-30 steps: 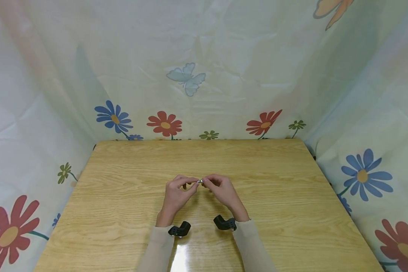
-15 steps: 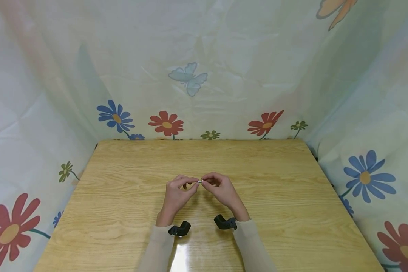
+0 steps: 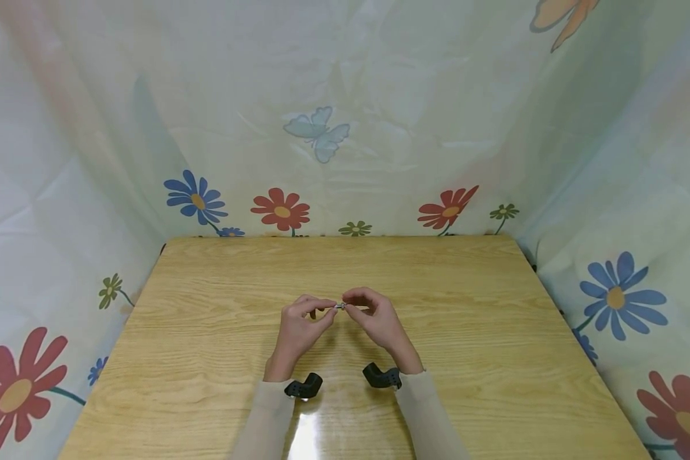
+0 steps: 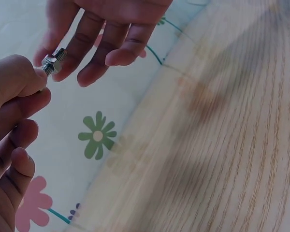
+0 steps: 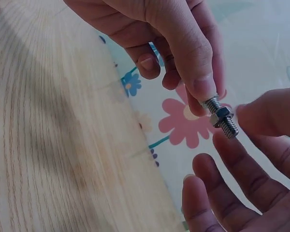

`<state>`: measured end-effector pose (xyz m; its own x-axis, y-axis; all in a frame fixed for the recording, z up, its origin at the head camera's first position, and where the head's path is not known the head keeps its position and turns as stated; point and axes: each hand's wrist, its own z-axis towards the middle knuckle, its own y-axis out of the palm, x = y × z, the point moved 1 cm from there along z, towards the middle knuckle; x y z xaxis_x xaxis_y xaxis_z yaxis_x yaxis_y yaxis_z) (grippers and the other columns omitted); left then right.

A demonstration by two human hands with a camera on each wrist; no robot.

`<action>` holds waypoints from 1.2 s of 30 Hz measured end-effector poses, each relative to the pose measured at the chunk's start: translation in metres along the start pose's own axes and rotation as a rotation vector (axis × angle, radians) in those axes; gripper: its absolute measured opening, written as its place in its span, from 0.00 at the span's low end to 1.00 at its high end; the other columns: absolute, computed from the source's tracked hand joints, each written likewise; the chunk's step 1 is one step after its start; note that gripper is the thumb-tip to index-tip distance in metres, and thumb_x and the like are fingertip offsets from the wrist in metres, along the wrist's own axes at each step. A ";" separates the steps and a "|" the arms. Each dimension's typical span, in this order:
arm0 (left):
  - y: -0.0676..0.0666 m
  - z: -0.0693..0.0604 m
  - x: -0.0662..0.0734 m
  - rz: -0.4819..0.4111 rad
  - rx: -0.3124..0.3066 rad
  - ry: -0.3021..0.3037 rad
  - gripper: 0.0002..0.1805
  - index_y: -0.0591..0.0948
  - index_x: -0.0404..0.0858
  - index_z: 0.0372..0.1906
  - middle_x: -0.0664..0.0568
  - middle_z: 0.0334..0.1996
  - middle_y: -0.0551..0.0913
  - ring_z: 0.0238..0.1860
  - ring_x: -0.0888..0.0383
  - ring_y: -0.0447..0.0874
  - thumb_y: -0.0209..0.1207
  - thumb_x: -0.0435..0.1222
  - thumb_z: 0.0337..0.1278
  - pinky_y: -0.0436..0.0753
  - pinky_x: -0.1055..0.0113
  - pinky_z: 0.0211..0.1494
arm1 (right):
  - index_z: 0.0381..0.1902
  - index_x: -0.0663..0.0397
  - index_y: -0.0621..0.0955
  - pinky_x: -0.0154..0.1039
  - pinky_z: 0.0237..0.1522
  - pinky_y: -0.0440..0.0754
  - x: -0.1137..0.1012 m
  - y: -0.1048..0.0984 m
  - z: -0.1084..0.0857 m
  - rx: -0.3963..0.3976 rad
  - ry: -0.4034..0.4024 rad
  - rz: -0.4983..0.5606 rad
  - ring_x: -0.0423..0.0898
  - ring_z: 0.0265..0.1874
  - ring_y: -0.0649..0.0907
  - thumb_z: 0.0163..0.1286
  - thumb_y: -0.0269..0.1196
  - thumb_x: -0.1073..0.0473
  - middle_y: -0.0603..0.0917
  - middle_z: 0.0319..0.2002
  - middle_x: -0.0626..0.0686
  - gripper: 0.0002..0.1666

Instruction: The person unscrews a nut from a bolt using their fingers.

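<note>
Over the table my left hand [image 3: 299,327] pinches one end of a small silver threaded bolt [image 5: 229,128] between thumb and index finger. A hex nut [image 5: 219,116] sits partway along the thread; in the left wrist view the nut [image 4: 51,64] has bare thread on both sides. The gripped end of the bolt is hidden by the left fingertips. My right hand [image 3: 381,324] is around the free end, thumb and index finger parted and very near the nut. Its other fingers are loosely bent and hold nothing.
The wooden table [image 3: 207,358] lies under both hands. A flowered curtain [image 3: 379,128] surrounds its back and sides. Black wrist cameras [image 3: 305,386] sit at both cuffs.
The right thumb and index finger, earlier closed at the nut, have parted and drawn slightly right, so the nut shows more. The left hand keeps its pinch and stays in place.
</note>
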<state>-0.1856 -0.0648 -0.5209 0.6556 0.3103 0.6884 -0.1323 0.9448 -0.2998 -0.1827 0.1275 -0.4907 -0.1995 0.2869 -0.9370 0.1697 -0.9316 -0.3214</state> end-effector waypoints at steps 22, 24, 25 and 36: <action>0.002 -0.003 -0.001 0.004 0.033 -0.010 0.09 0.92 0.39 0.36 0.50 0.29 0.90 0.29 0.55 0.82 0.75 0.25 0.50 0.80 0.56 0.29 | 0.48 0.54 0.87 0.42 0.47 0.85 0.010 0.004 0.002 -0.011 0.019 -0.025 0.50 0.44 0.88 0.75 0.66 0.58 0.90 0.42 0.53 0.09; 0.001 -0.003 -0.003 -0.001 0.034 -0.005 0.08 0.92 0.40 0.37 0.51 0.29 0.90 0.29 0.53 0.82 0.74 0.26 0.52 0.80 0.57 0.29 | 0.48 0.54 0.87 0.42 0.48 0.85 0.011 0.005 0.002 -0.012 0.007 -0.027 0.49 0.43 0.88 0.74 0.66 0.59 0.89 0.43 0.53 0.09; 0.001 -0.004 -0.004 -0.005 0.032 -0.005 0.08 0.92 0.40 0.37 0.52 0.29 0.90 0.29 0.52 0.82 0.74 0.27 0.52 0.81 0.57 0.29 | 0.48 0.53 0.87 0.42 0.48 0.85 0.011 0.005 0.002 -0.010 0.009 -0.025 0.48 0.43 0.87 0.74 0.67 0.59 0.89 0.43 0.53 0.09; 0.001 -0.005 -0.008 0.007 0.026 -0.010 0.07 0.92 0.39 0.36 0.51 0.29 0.90 0.29 0.44 0.84 0.74 0.26 0.52 0.81 0.60 0.29 | 0.47 0.54 0.87 0.38 0.48 0.85 0.011 0.007 0.003 0.001 0.011 0.006 0.51 0.49 0.86 0.71 0.68 0.64 0.87 0.48 0.54 0.08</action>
<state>-0.1874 -0.0667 -0.5298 0.6473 0.3175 0.6929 -0.1563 0.9451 -0.2870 -0.1869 0.1237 -0.5030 -0.1881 0.2835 -0.9404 0.1698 -0.9336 -0.3154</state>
